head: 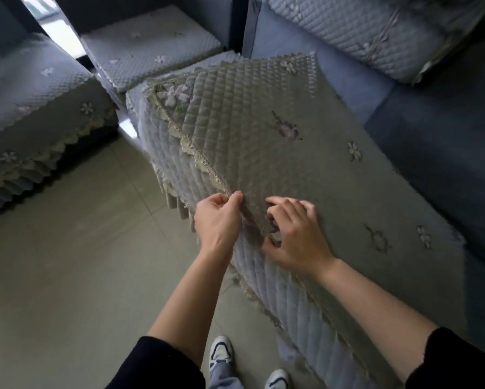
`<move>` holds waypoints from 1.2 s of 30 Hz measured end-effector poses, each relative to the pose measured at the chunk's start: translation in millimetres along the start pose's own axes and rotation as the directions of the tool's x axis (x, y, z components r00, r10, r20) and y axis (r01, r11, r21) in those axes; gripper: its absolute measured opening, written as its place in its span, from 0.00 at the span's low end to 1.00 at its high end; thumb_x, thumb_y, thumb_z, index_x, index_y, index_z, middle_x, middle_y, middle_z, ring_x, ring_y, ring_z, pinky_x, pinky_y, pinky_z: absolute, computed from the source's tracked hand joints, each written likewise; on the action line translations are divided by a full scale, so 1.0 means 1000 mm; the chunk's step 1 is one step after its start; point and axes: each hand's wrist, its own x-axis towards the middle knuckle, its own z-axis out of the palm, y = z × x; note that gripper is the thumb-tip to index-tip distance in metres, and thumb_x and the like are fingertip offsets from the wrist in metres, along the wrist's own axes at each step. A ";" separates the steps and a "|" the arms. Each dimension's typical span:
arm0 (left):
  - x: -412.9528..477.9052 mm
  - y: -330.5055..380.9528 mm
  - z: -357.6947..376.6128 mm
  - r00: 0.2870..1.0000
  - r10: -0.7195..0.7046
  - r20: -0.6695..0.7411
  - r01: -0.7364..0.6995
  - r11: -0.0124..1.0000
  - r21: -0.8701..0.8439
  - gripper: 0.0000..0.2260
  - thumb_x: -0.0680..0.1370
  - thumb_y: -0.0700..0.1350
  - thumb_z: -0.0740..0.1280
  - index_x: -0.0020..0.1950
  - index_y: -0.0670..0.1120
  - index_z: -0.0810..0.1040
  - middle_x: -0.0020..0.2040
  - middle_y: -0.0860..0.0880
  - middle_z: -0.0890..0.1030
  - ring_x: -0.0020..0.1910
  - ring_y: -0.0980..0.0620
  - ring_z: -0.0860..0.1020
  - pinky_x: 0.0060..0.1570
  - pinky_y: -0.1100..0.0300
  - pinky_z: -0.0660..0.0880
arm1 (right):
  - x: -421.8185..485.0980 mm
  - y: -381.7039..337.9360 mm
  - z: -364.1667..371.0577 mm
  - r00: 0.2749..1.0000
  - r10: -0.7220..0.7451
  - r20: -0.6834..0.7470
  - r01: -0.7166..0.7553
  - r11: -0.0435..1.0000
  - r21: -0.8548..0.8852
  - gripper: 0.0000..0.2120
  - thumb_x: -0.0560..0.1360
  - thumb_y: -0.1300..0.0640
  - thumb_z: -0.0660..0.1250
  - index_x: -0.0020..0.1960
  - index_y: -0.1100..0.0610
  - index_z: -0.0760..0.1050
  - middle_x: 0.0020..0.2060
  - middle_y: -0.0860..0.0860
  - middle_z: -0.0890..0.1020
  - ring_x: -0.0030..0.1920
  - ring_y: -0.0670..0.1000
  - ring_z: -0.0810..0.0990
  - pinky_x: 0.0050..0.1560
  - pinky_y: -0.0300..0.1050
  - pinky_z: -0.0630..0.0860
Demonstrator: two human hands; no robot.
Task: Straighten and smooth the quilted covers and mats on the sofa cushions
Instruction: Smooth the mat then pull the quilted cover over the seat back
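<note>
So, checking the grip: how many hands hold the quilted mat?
2: the left hand pinches the quilted mat by its lace-trimmed edge; the right hand grips it alongside.

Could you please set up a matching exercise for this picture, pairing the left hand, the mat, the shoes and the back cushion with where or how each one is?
Things:
1. left hand
2. mat
3. shoes
4. back cushion

Places or states:
A. on the floor, at the bottom of the view
B. at the top right, in a quilted cover
C. pinches the lace edge
D. one side lifted up

Pairs: 1-C, 2-D, 3-A, 4-B.
</note>
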 end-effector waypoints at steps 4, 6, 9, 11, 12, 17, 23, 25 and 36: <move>-0.036 0.078 0.049 0.991 0.127 -0.051 -0.119 0.984 0.136 0.17 0.73 0.51 0.67 0.35 0.37 0.77 0.26 0.45 0.75 0.29 0.45 0.75 0.34 0.56 0.70 | -0.019 0.004 -0.059 0.967 0.209 -0.144 -0.234 0.954 -0.188 0.25 0.71 0.51 0.60 0.66 0.57 0.68 0.66 0.55 0.74 0.64 0.58 0.73 0.60 0.58 0.66; -0.044 0.111 0.070 0.981 0.180 -0.070 -0.163 0.964 0.208 0.16 0.72 0.49 0.64 0.32 0.38 0.75 0.28 0.43 0.77 0.33 0.42 0.77 0.36 0.54 0.71 | -0.023 -0.001 -0.068 0.926 0.361 -0.106 -0.377 0.893 -0.248 0.37 0.69 0.42 0.59 0.73 0.59 0.60 0.70 0.58 0.69 0.69 0.60 0.68 0.63 0.61 0.61; -0.058 0.153 0.102 0.962 0.269 -0.040 -0.246 0.924 0.293 0.14 0.74 0.49 0.63 0.33 0.42 0.76 0.32 0.46 0.79 0.37 0.43 0.77 0.39 0.56 0.69 | -0.009 0.023 -0.094 0.909 0.415 -0.048 -0.404 0.844 -0.354 0.53 0.62 0.33 0.68 0.75 0.62 0.54 0.73 0.63 0.63 0.72 0.64 0.61 0.65 0.68 0.56; -0.060 0.169 0.119 0.933 0.360 -0.014 -0.330 0.869 0.368 0.13 0.76 0.50 0.62 0.40 0.44 0.80 0.40 0.46 0.82 0.45 0.44 0.78 0.44 0.56 0.68 | 0.006 0.047 -0.116 0.918 0.394 -0.047 -0.380 0.842 -0.383 0.54 0.62 0.31 0.68 0.76 0.60 0.53 0.74 0.62 0.62 0.72 0.63 0.61 0.65 0.70 0.60; -0.061 0.176 0.128 0.910 0.415 0.015 -0.387 0.835 0.391 0.12 0.77 0.50 0.61 0.45 0.46 0.81 0.46 0.46 0.82 0.49 0.45 0.77 0.46 0.56 0.67 | 0.012 0.060 -0.132 0.919 0.393 -0.039 -0.378 0.845 -0.378 0.53 0.64 0.30 0.67 0.76 0.59 0.53 0.74 0.61 0.61 0.72 0.62 0.61 0.64 0.70 0.62; -0.049 0.192 0.140 0.733 0.623 0.274 -0.680 0.677 0.281 0.12 0.78 0.46 0.62 0.59 0.53 0.80 0.60 0.52 0.77 0.58 0.47 0.74 0.54 0.58 0.68 | 0.037 0.106 -0.189 0.932 0.361 -0.032 -0.343 0.848 -0.405 0.45 0.73 0.31 0.56 0.78 0.56 0.42 0.78 0.56 0.47 0.77 0.57 0.49 0.69 0.65 0.56; -0.006 0.219 0.134 0.680 0.598 0.425 -0.728 0.481 0.488 0.22 0.81 0.54 0.59 0.75 0.60 0.62 0.79 0.53 0.53 0.78 0.48 0.45 0.73 0.43 0.50 | 0.062 0.156 -0.248 0.900 0.436 -0.029 -0.417 0.837 -0.355 0.38 0.77 0.32 0.47 0.76 0.47 0.31 0.77 0.47 0.38 0.77 0.50 0.40 0.72 0.60 0.48; 0.022 0.240 0.134 0.718 0.579 0.385 -0.686 0.497 0.532 0.24 0.80 0.58 0.57 0.77 0.62 0.57 0.80 0.52 0.46 0.77 0.45 0.40 0.74 0.44 0.44 | 0.071 0.172 -0.264 0.893 0.434 -0.118 -0.445 0.815 -0.371 0.35 0.77 0.34 0.49 0.77 0.44 0.37 0.78 0.48 0.46 0.77 0.50 0.47 0.71 0.59 0.51; 0.106 0.331 0.227 0.381 0.706 0.597 -0.886 0.095 0.454 0.28 0.79 0.66 0.52 0.76 0.67 0.44 0.78 0.53 0.36 0.76 0.46 0.35 0.74 0.47 0.38 | 0.193 0.173 -0.298 0.805 0.495 -0.328 -0.581 0.770 -0.263 0.28 0.76 0.46 0.54 0.75 0.49 0.59 0.76 0.54 0.57 0.75 0.55 0.53 0.70 0.62 0.53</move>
